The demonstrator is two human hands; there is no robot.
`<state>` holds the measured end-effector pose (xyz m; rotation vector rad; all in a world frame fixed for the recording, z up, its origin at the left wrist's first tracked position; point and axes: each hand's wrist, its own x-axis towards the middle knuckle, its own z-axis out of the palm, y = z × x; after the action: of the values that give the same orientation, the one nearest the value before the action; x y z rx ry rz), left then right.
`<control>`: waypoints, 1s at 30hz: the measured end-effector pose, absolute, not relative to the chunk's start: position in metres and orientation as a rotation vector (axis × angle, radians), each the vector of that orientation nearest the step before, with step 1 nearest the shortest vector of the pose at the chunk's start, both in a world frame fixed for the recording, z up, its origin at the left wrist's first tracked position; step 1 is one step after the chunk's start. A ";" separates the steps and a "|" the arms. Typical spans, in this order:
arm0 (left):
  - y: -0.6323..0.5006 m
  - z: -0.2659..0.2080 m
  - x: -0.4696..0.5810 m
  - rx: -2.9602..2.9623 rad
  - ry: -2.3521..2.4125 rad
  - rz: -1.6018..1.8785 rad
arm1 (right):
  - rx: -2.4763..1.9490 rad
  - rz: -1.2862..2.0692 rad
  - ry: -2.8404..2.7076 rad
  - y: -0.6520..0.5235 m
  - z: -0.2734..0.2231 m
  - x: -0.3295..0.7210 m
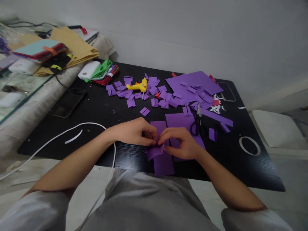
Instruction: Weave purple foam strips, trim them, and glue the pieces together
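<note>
Between my two hands is a small piece of purple paper (154,152), its near edge bent up toward me. My left hand (138,132) pinches it from the left, thumb and fingers closed at its upper edge. From the right, my right hand (180,142) grips the same piece, fingertips almost touching the left ones. Under them lies a long purple paper strip (164,165). A wider purple sheet (176,122) is partly covered by my right hand. Black-handled scissors (198,123) rest on that sheet's right side, blades pointing away.
Many folded purple pieces (131,102) and a yellow glue gun (138,86) are spread behind my hands. A large purple sheet (192,80) lies at the back right, a tape roll (249,146) nearer. A white cable (72,126) loops past my left arm; a phone (68,102) lies left.
</note>
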<state>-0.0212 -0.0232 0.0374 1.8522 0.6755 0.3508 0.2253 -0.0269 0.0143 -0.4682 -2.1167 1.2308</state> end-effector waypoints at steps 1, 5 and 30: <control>-0.023 0.037 -0.021 1.849 0.676 0.355 | -0.482 1.245 -2.115 -0.027 0.014 0.226; -0.023 0.037 -0.021 1.844 0.672 0.376 | -0.503 1.216 -2.126 -0.030 0.014 0.225; -0.021 0.039 -0.021 1.874 0.657 0.277 | -0.511 0.945 -2.246 -0.037 0.006 0.221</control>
<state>-0.0209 -0.0205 0.0388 1.8742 0.6566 0.2773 0.2209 -0.0368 0.0058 -0.5107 -2.2465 0.9455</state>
